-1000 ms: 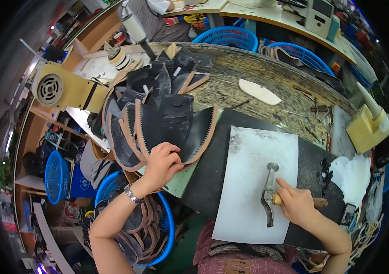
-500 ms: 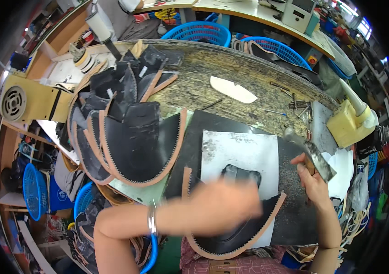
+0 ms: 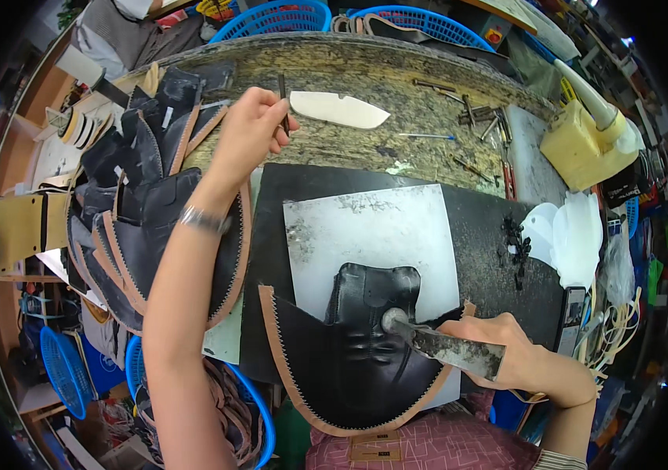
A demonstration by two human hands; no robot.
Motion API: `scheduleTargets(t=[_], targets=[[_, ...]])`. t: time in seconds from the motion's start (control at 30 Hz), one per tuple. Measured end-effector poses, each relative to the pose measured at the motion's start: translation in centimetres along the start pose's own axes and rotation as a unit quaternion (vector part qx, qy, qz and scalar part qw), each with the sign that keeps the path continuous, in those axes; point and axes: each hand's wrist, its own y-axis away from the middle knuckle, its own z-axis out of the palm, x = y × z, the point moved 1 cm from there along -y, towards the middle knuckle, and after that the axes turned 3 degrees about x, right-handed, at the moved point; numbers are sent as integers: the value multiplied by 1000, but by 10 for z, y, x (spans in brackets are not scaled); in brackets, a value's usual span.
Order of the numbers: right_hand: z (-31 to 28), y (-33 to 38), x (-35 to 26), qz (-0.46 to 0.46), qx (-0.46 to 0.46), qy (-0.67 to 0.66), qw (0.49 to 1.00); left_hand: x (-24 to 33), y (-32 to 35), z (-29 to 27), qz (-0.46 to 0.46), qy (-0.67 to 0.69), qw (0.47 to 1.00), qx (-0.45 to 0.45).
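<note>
My left hand (image 3: 249, 135) is raised over the bench, its fingers pinched on a slim dark metal rod (image 3: 282, 84) held upright. In my right hand (image 3: 522, 345) is a hammer (image 3: 459, 350); its rounded end hangs over a black leather shoe upper (image 3: 302, 360). That upper has a tan, saw-toothed edge and lies tongue-up in front of me, partly on a smudged white board (image 3: 369, 223). The board rests on a black mat (image 3: 475, 215). The hammer's handle is hidden by my hand. Whether the hammer touches the leather, I cannot tell.
Stacked black uppers (image 3: 169, 227) fill the left. A white knife-shaped piece (image 3: 338, 109), a pen (image 3: 426, 137) and several metal tools (image 3: 471, 116) lie on the bench. A yellowish container (image 3: 588, 145), small black scraps (image 3: 517, 247) and a phone (image 3: 571, 317) sit to the right.
My left hand has swung from above the upper to the far left and picked the dark rod off the bench. The hammer has moved left over the upper. The whole view has shifted.
</note>
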Motion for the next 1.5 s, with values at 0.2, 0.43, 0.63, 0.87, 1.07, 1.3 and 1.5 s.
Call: scheduleTargets(t=[0.2, 0.43, 0.63, 0.87, 1.07, 1.3, 1.5], targets=[[-12, 4, -1, 7, -13, 49, 999, 62, 129, 41, -160, 266, 931, -194], [-12, -14, 6, 36, 63, 57, 996, 15, 185, 56, 122, -24, 983, -137], [-3, -14, 13, 15, 88, 79, 993, 18, 173, 51, -51, 151, 984, -82], [-6, -16, 9, 38, 82, 68, 994, 15, 170, 63, -122, 158, 976, -85], [-6, -15, 6, 32, 91, 84, 992, 13, 170, 69, -40, 65, 995, -66], [-39, -30, -13, -2, 168, -44, 985, 10, 175, 70, 228, -142, 963, -20], [-18, -14, 2, 24, 89, 24, 995, 12, 172, 73, 144, -127, 977, -88]])
